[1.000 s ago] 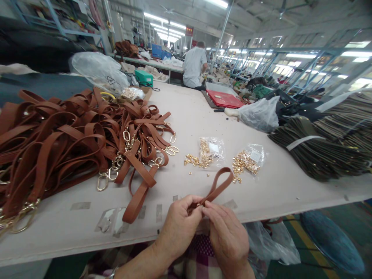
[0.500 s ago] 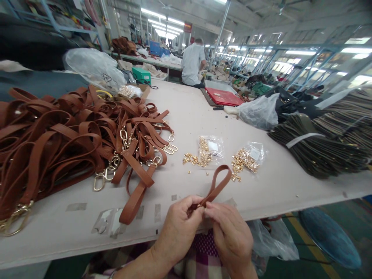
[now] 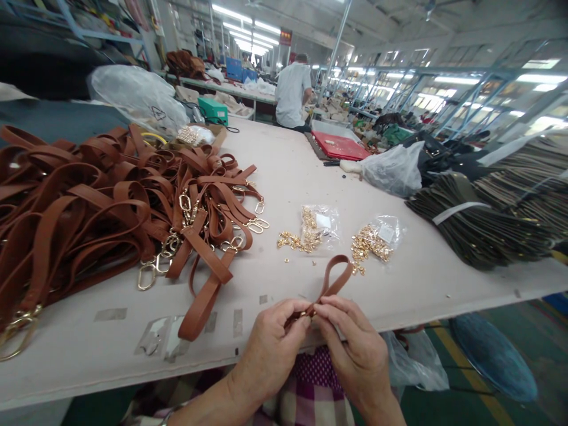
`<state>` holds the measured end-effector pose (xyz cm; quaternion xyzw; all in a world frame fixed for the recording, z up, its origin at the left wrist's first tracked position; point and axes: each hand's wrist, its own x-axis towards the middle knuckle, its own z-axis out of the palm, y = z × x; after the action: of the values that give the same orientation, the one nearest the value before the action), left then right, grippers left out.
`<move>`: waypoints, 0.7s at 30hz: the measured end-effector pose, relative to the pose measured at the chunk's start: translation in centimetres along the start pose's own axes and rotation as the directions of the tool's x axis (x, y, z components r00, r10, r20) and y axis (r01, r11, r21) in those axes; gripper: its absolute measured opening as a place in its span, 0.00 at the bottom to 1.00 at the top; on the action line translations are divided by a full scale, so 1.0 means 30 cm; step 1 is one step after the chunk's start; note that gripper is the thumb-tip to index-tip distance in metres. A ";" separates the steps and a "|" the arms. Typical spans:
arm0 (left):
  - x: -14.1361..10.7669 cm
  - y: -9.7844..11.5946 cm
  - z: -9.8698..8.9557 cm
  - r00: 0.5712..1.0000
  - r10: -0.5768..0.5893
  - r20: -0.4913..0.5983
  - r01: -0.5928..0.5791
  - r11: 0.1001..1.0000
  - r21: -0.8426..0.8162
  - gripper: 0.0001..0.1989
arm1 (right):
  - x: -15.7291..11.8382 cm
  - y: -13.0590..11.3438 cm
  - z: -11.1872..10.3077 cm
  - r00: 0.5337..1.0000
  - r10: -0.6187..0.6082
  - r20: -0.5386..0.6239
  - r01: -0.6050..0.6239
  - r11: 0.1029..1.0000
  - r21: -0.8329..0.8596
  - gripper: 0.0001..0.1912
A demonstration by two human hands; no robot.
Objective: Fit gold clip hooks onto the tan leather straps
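Near the table's front edge, a brown leather strap (image 3: 336, 278) rises in a loop from between my hands. My left hand (image 3: 277, 334) pinches its lower end, where a bit of gold metal shows by the fingertips. Closed on the same strap from the other side is my right hand (image 3: 352, 337), thumb and fingers pressed together at the base of the loop. What lies under the fingertips is mostly hidden. Just beyond the loop are loose gold fittings beside two clear bags, a left bag (image 3: 316, 228) and a right bag (image 3: 376, 238).
A big heap of brown straps (image 3: 89, 207) with gold clasps covers the table's left side. Bundled dark green strips (image 3: 474, 225) lie at the right, near a plastic bag (image 3: 394, 168) and a red sheet (image 3: 341, 146). A blue stool (image 3: 492, 358) stands below. A person (image 3: 293, 94) sits further back.
My right hand's fingers have shifted slightly up around the strap, and the loop has tilted a little. My left hand keeps its pinch. The whole view has drifted slightly.
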<state>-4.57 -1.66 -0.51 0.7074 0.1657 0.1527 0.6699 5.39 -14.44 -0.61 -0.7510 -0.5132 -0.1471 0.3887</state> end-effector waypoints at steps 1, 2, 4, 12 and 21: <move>0.000 0.001 0.001 1.000 -0.003 -0.006 0.003 1.000 0.001 0.12 | -0.002 -0.003 0.003 1.000 0.021 -0.015 -0.021 1.000 0.002 0.10; -0.001 0.001 0.002 1.000 -0.003 -0.012 0.003 1.000 0.005 0.12 | -0.004 -0.006 0.007 0.999 0.041 -0.034 -0.041 0.999 0.008 0.10; -0.003 0.002 0.005 1.000 0.001 -0.022 -0.001 1.000 0.015 0.11 | -0.011 -0.014 0.018 0.995 0.081 -0.057 -0.079 0.996 0.029 0.09; -0.007 -0.007 -0.001 0.999 0.053 -0.001 -0.053 0.999 -0.011 0.11 | -0.059 -0.027 0.075 0.888 0.446 -0.111 -0.383 0.851 0.358 0.02; -0.003 -0.011 0.004 0.978 -0.149 0.147 0.168 0.978 -0.123 0.09 | -0.082 -0.058 0.067 0.681 0.707 0.190 -0.538 0.307 0.785 0.17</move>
<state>-4.60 -1.79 -0.85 0.6538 0.1646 0.0605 0.7361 2.45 -14.27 -2.70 -0.6157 -0.1491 0.1883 0.7505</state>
